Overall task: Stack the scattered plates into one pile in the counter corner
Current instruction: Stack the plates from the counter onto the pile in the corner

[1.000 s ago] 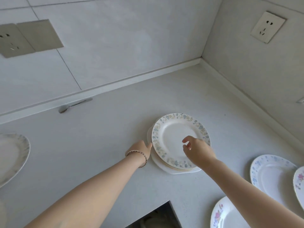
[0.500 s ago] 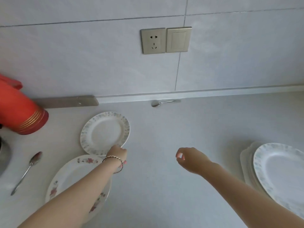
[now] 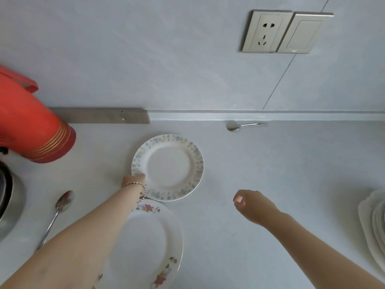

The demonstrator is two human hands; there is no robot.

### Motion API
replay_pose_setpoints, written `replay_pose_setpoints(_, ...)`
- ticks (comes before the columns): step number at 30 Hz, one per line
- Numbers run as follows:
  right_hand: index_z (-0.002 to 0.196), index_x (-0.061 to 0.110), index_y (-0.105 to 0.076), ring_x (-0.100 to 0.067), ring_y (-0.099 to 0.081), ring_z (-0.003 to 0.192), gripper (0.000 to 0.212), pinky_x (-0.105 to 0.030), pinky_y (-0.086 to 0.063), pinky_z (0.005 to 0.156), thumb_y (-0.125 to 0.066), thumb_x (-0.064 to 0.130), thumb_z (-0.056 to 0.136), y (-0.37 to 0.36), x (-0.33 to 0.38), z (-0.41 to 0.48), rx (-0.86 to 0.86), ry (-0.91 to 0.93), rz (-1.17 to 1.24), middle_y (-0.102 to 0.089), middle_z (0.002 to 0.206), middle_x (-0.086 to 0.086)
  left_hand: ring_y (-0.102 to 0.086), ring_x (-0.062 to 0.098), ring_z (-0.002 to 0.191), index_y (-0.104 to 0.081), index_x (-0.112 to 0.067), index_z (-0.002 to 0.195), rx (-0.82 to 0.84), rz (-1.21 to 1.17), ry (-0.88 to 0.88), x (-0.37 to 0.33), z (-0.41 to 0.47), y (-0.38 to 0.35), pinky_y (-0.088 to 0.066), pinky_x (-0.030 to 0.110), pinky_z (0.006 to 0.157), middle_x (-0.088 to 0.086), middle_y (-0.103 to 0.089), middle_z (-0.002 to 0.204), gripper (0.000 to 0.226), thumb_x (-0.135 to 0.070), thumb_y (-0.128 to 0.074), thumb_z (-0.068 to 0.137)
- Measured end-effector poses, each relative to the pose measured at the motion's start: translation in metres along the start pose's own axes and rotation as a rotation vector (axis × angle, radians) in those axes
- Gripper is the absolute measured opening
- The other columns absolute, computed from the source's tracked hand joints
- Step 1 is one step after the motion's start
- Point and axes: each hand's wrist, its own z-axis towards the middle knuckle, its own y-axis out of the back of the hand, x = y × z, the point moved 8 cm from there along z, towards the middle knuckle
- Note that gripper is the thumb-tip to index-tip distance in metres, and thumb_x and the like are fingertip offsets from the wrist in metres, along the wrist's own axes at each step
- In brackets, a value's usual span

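Wall [image 3: 166, 49]: pale grey tile, one slanted joint [image 3: 279, 80] at right. A metallic socket [image 3: 265, 31] and a blank switch [image 3: 302, 33] are mounted side by side, touching, high on the wall. A pale upstand [image 3: 270, 115] runs along the wall base; a grey metal strip [image 3: 100, 115] adjoins its left end. Worktop [image 3: 291, 163]: light grey, matte. Lighting is soft and even.

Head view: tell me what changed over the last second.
Both hands left the pile in the corner, now at the frame's right edge. The left hand moved left and took hold of the blue-flowered plate by its near-left rim, thumb on top. The right hand drew back over bare counter, loosely curled, holding nothing. The pile, the spoon by the wall and the rose-patterned plate stayed put.
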Motion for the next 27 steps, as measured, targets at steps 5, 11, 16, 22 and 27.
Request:
replay_pose_setpoints(5,0.106,0.026,-0.061,-0.017,-0.062,0.095,0.024,-0.028,-0.048,0.081,-0.042,0.026,0.092,0.002,-0.019,-0.007,-0.024,-0.06,0.028,-0.063,0.106,0.005,-0.054,0.029,0.089,-0.051,0.0,0.096,0.119,-0.236,-0.057,-0.007,-0.004,-0.014,-0.051,0.049,0.089,0.016,-0.055,0.099,0.008,-0.004,-0.054,0.09)
replay_pose_setpoints(11,0.09,0.031,-0.057,-0.015,-0.062,0.09,0.015,-0.027,-0.05,0.08,-0.044,0.025,0.091,0.006,-0.073,-0.033,-0.036,-0.148,0.122,-0.056,0.093,0.01,-0.059,0.03,0.074,-0.064,0.006,0.091,0.145,-0.206,-0.289,-0.028,-0.054,-0.033,-0.059,0.027,0.051,0.015,-0.059,0.092,0.012,0.005,-0.054,0.086)
replay_pose_setpoints(16,0.083,0.036,-0.055,-0.015,-0.06,0.083,0.015,-0.024,-0.047,0.071,-0.046,0.024,0.089,0.027,-0.14,-0.058,-0.123,-0.2,0.206,-0.057,0.083,0.012,-0.057,0.022,0.062,-0.058,-0.005,0.067,0.31,-0.245,-0.332,-0.023,-0.132,-0.091,-0.053,0.017,0.038,0.008,-0.059,0.07,0.022,0.007,-0.054,0.085)
replay_pose_setpoints(22,0.086,0.029,-0.061,-0.019,-0.059,0.08,0.019,-0.026,-0.045,0.07,-0.045,0.019,0.089,0.066,-0.263,-0.108,-0.27,-0.302,0.286,-0.058,0.075,0.008,-0.059,0.021,0.061,-0.059,-0.004,0.069,0.555,-0.232,-0.299,-0.001,-0.246,-0.199,-0.053,0.02,0.037,0.009,-0.06,0.069,0.022,0.009,-0.053,0.086)
replay_pose_setpoints(27,0.086,0.031,-0.056,-0.019,-0.064,0.082,0.013,-0.03,-0.051,0.075,-0.047,0.023,0.09,0.083,-0.378,-0.155,-0.323,-0.377,0.32,-0.063,0.086,0.007,-0.063,0.013,0.047,-0.061,-0.005,0.067,0.678,-0.178,-0.337,0.023,-0.333,-0.296,-0.053,0.02,0.04,-0.004,-0.065,0.044,0.023,0.008,-0.055,0.085)
